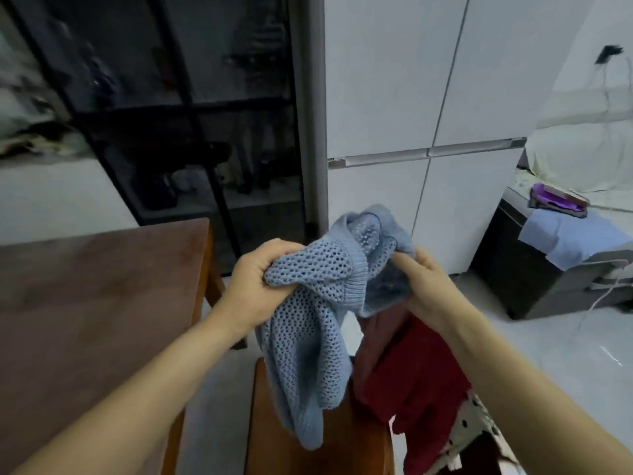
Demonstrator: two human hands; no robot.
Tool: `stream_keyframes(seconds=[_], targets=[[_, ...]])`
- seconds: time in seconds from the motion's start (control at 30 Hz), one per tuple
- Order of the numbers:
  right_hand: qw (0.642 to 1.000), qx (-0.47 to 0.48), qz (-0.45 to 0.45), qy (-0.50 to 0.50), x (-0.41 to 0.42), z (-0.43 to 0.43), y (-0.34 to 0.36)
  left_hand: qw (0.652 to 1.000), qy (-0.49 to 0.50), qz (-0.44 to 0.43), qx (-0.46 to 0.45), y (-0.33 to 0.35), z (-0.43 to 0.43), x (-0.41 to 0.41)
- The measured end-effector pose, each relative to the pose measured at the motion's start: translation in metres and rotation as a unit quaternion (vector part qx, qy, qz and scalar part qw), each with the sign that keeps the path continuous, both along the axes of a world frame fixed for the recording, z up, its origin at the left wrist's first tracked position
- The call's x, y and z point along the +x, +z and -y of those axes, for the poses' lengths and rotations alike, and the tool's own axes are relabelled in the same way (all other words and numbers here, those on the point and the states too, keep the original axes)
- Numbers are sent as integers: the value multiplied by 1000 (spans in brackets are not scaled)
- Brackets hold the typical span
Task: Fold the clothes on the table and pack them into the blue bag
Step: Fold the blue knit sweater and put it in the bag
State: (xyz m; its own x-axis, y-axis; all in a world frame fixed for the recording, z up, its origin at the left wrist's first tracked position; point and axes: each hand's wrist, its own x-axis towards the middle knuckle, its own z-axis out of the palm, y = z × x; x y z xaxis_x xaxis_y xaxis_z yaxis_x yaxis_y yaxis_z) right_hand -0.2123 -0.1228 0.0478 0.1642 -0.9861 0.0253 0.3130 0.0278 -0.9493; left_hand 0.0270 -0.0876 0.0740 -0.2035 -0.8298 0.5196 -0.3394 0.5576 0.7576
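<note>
Left hand at nine o'clock, right hand at three, each grip clenched on the blue mesh sweater: probably light, limp, stretchy, best pinched along its ribbed band.

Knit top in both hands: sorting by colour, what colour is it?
Light blue; the knit top is open-mesh, best in head view.

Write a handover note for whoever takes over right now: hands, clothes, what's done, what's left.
Left hand grips one bunched end of the blue open-knit sweater; right hand grips the other end.
The sweater hangs in the air, unfolded, to the right of the wooden table.
A red garment and a polka-dot garment lie heaped at lower right.
No blue bag is clearly in view.
Done: nothing visibly folded or packed.
Left: fold the sweater, then the other two, and pack them all.
</note>
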Motion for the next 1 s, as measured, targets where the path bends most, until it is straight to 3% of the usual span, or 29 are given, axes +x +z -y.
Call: stream_keyframes(seconds=[0.07,0.2,0.3,0.37,0.47,0.53,0.6,0.67,0.73,0.87,1.0], targets=[[1000,-18,-2,-3,24,12,23,996,47,65,42,-8,-16,29],[966,-177,-156,106,70,20,41,947,76,235,205,-11,-55,61],[884,-278,-301,225,108,11,48,959,127,181,177,-7,-65,67],[839,-305,-329,307,132,2,55,972,152,124,129,-3,-57,71],[806,-329,-342,355,154,-7,65,973,97,114,173,-2,-43,77],[805,-344,-352,331,158,-6,70,959,99,119,237,-6,-40,85],[816,-359,-367,267,155,-3,75,935,122,177,281,-13,-41,101],[839,-351,-379,173,146,3,77,905,153,267,293,-19,-47,121],[841,-337,-412,98,136,13,74,885,214,304,280,-23,-56,144],[787,-317,-525,69,124,33,62,876,365,217,229,-18,-72,183],[741,-361,-553,127,137,24,61,898,347,160,218,-4,-76,179]])
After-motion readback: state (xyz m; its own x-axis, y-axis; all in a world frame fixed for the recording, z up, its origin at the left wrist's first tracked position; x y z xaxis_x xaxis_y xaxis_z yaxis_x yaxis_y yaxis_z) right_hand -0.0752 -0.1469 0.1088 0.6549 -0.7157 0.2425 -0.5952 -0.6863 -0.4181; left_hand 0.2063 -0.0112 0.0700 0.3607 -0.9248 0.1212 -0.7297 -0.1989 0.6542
